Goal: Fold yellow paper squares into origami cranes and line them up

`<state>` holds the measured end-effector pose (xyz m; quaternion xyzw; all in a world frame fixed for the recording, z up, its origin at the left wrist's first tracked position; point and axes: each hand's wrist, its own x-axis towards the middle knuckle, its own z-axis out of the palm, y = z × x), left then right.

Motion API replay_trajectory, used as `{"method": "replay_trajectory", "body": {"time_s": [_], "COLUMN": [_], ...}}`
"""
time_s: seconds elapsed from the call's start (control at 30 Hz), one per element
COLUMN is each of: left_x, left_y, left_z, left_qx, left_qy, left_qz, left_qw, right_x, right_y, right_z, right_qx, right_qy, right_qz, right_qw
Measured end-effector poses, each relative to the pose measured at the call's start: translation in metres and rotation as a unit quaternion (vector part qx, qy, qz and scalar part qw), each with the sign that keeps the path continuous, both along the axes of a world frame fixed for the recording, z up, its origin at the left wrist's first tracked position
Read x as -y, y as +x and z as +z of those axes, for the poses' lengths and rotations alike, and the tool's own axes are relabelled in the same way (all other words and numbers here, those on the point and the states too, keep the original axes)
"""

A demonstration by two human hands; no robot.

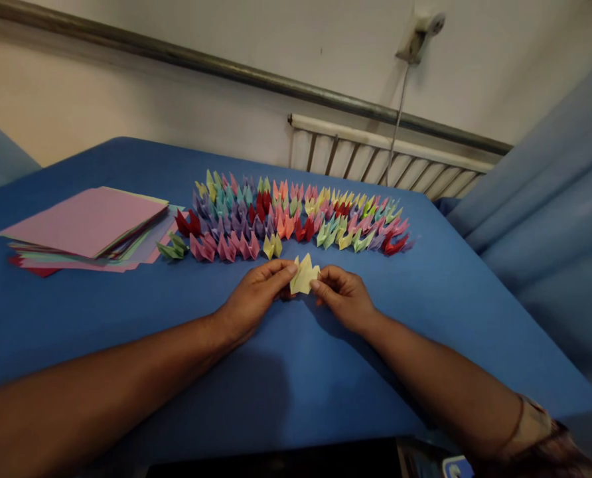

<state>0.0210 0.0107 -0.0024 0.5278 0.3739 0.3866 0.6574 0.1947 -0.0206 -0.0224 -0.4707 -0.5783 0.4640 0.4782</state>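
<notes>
A pale yellow folded paper crane (304, 275) is held up between my two hands, just in front of the rows of cranes. My left hand (260, 291) pinches its left side, thumb in front and the other fingers mostly hidden behind. On the opposite side, my right hand (344, 296) grips the crane's edge between thumb and fingers. Behind them, many finished paper cranes (286, 226) in red, pink, purple, green, yellow and blue stand in close rows. A yellow crane (272, 246) in the front row is nearest my left hand.
A stack of coloured square paper (87, 222) lies at the left of the blue table (216, 398). Beyond the table are a white radiator (366, 149) and a metal pipe (226, 70) along the wall. A blue curtain (549, 212) hangs at the right.
</notes>
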Motion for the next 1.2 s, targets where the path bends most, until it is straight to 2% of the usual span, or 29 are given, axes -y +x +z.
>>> {"method": "replay_trajectory", "body": {"time_s": [0.13, 0.3, 0.47, 0.63, 0.83, 1.0, 1.2], "left_x": [0.000, 0.001, 0.000, 0.002, 0.006, 0.006, 0.003], "left_y": [-0.001, -0.001, 0.000, -0.002, -0.004, -0.004, -0.006], "left_z": [0.002, 0.001, -0.002, -0.002, -0.004, -0.003, 0.002], "left_qx": [-0.019, -0.044, -0.062, -0.114, -0.145, -0.169, -0.193], "left_qy": [0.017, 0.022, 0.073, 0.132, 0.172, 0.158, 0.157], "left_qz": [0.009, -0.008, 0.006, 0.042, 0.012, -0.027, -0.016], "left_qw": [1.000, 0.999, 0.995, 0.984, 0.974, 0.972, 0.969], "right_x": [-0.001, -0.003, -0.002, 0.006, 0.007, -0.001, -0.007], "right_y": [0.002, 0.002, -0.002, -0.004, -0.005, 0.002, 0.008], "right_z": [0.002, -0.001, -0.006, 0.000, 0.001, -0.006, -0.008], "right_qx": [0.007, 0.003, -0.022, 0.038, 0.088, 0.124, 0.127], "right_qy": [0.011, 0.020, 0.030, 0.093, 0.126, 0.134, 0.118], "right_qz": [-0.017, -0.032, -0.062, -0.049, -0.049, -0.060, -0.059], "right_qw": [1.000, 0.999, 0.997, 0.994, 0.987, 0.981, 0.983]}}
